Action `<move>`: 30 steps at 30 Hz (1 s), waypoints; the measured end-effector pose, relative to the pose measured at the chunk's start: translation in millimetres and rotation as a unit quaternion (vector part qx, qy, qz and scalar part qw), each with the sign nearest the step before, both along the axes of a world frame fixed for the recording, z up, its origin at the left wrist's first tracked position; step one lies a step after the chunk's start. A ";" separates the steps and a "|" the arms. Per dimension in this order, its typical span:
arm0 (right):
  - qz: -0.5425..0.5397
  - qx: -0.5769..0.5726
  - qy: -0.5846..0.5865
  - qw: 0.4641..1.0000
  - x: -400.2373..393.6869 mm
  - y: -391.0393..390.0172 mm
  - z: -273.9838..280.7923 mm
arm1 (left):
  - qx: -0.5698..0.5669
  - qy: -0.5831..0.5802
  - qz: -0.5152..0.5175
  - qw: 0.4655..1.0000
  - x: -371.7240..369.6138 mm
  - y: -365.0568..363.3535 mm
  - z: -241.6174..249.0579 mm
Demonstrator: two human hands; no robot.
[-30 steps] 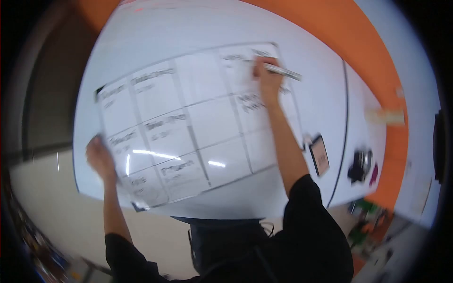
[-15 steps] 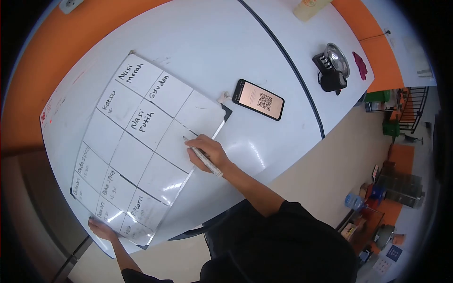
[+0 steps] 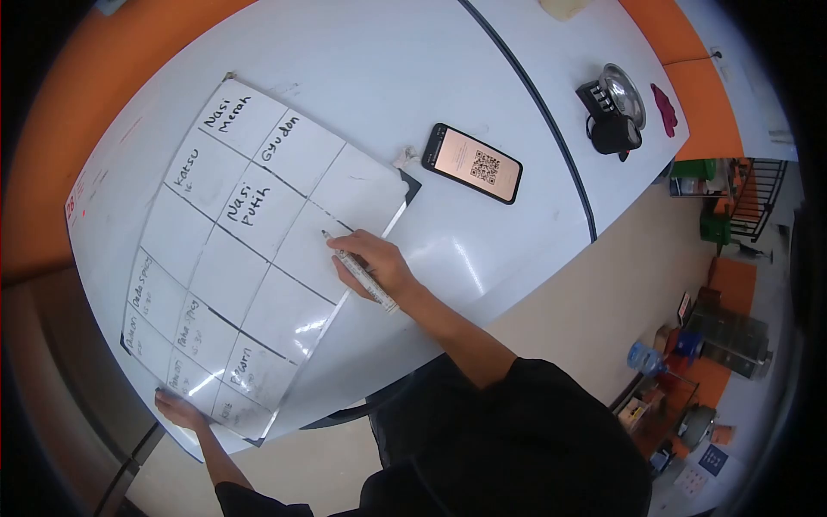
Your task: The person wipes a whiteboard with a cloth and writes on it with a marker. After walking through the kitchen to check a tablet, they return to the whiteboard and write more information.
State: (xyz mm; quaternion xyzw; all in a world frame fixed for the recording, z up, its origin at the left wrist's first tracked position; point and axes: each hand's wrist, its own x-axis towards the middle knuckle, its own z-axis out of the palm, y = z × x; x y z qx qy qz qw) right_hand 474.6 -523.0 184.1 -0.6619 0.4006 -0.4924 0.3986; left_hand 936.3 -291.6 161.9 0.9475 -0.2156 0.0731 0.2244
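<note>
A whiteboard [image 3: 226, 274] ruled into a grid lies tilted across the white table, with handwritten words such as "Nasi Merah", "Katsu" and "Gyudon" in several cells. My right hand [image 3: 385, 264] grips a white marker [image 3: 366, 277] with dark print on its barrel. Its tip points into a blank cell right of "Nasi Putih". At the board's lower left edge, my left hand [image 3: 181, 410] is closed around the border, its fingertips partly hidden. A phone [image 3: 474, 164] showing a QR code lies just beyond the board's right corner.
Toward the table's far right end are a black mug [image 3: 614, 134], a metal bowl [image 3: 624, 93] and a dark red cloth [image 3: 663, 110]. A black strip [image 3: 538, 103] crosses the tabletop [image 3: 370, 69]. On the floor side stand shelves with a blue water jug [image 3: 644, 358].
The camera view has shifted slightly, so the board and phone appear higher in the frame. The marker tip stays over about the same spot on the board. Both hands keep their grips.
</note>
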 end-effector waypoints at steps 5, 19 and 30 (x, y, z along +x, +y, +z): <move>0.042 -0.147 0.078 0.985 13.9 -40.0 15.6 | -0.016 -0.046 -0.034 0.998 30.7 24.2 -31.9; 0.141 0.018 0.144 0.979 189.5 -186.2 0.5 | -0.002 -0.033 0.035 0.999 -20.0 -8.3 27.6; 0.133 -0.011 0.127 0.983 192.3 -182.2 -0.8 | 0.016 -0.044 0.036 0.998 -17.3 -5.6 22.1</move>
